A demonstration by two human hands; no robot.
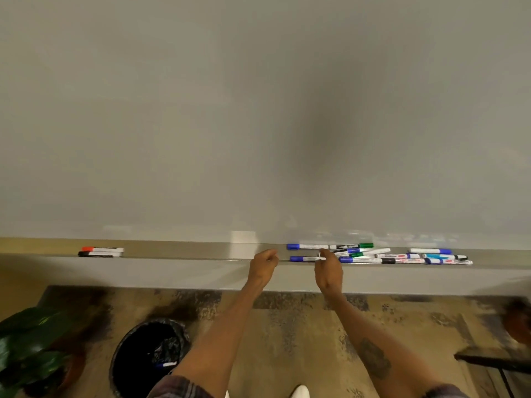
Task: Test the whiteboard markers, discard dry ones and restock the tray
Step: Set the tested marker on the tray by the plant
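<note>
A blank whiteboard [258, 110] fills the upper view, with a long grey tray [186, 252] along its bottom edge. Several markers [402, 256] with blue, green and black caps lie heaped on the tray's right part. A red-capped marker [102, 249] and a black-capped marker [99, 254] lie together at the left. My right hand [329, 270] is at the heap's left end, its fingers curled round the end of a blue-capped marker [301, 258] on the tray's front lip. My left hand [263, 268] hovers beside it over the tray edge, loosely curled and holding nothing.
A round bin [129, 349] with a black liner stands on the floor below left, with a blue marker [166, 364] inside. A potted plant [28, 349] is at the far left. A dark object [494, 360] juts in at the lower right.
</note>
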